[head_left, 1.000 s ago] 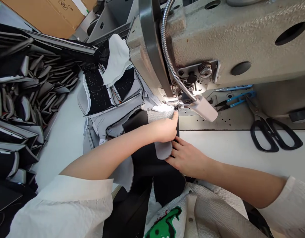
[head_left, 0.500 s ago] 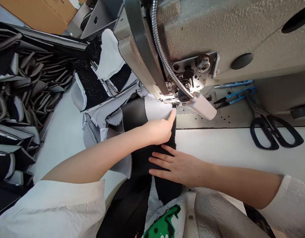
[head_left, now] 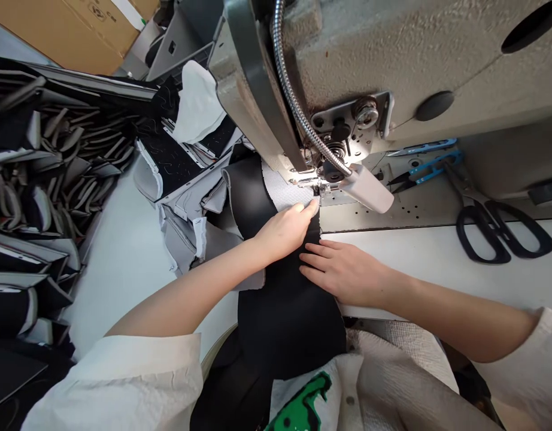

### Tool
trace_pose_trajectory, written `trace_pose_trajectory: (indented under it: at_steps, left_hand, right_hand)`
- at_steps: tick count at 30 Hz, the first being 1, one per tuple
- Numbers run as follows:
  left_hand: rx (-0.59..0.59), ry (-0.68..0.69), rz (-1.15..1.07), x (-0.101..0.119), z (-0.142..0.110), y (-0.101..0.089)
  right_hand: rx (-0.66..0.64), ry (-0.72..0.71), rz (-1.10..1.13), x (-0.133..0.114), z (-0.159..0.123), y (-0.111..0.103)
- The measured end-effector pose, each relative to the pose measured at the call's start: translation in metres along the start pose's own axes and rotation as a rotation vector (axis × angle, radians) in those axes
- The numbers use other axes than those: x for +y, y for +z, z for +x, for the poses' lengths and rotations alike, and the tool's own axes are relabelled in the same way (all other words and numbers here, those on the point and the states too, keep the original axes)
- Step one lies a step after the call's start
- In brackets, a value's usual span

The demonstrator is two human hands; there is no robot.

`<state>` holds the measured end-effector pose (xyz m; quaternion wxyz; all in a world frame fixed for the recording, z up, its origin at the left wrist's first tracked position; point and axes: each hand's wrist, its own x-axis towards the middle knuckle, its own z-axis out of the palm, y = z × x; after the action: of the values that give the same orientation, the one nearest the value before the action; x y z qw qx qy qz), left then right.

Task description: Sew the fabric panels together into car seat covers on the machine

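A black piece of material (head_left: 289, 323) is laid under a sewing machine (head_left: 411, 60), its near end draped over the bench edge toward the lap. A pale grey patch (head_left: 280, 187) lies on its far part and runs up to the presser foot (head_left: 315, 190). The patch is pressed down by the left hand (head_left: 282, 233), index finger stretched out just beside the foot, other fingers curled; whether anything is pinched beneath cannot be told. The right hand (head_left: 343, 272) is placed flat, fingers slightly spread, across the black piece's right edge. Both seem so placed that the layers are kept smooth and lined up.

A lamp (head_left: 368, 188) is aimed at the foot, presumably so that the edge can be seen. Scissors (head_left: 492, 226) and blue snips (head_left: 431, 172) are set to the right — probably for easy reach. Similar padded pieces (head_left: 55, 149) are packed upright on the left of the white bench (head_left: 118, 239).

On a cardboard box (head_left: 78, 36), far left, a round printed mark is shown — its small characters cannot be read. No brand name can be made out on the machine.
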<state>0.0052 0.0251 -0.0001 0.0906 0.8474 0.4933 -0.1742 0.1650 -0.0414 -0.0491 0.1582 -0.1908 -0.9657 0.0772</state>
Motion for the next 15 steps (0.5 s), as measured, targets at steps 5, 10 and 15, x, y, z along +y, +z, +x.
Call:
trace_pose_trajectory:
  at_steps: [5, 10, 15]
  left_hand:
    - [0.060, 0.085, -0.030, -0.016, -0.005, 0.000]
    - [0.141, 0.140, -0.057, -0.020, -0.009, 0.010]
    - [0.202, 0.117, 0.054, -0.012, 0.004, 0.014]
  right_hand:
    - [0.083, 0.000, -0.162, 0.002, 0.001, 0.004]
    - [0.055, -0.025, -0.142, -0.004, 0.000, -0.001]
    - [0.102, 0.037, -0.169, 0.007, -0.003, -0.002]
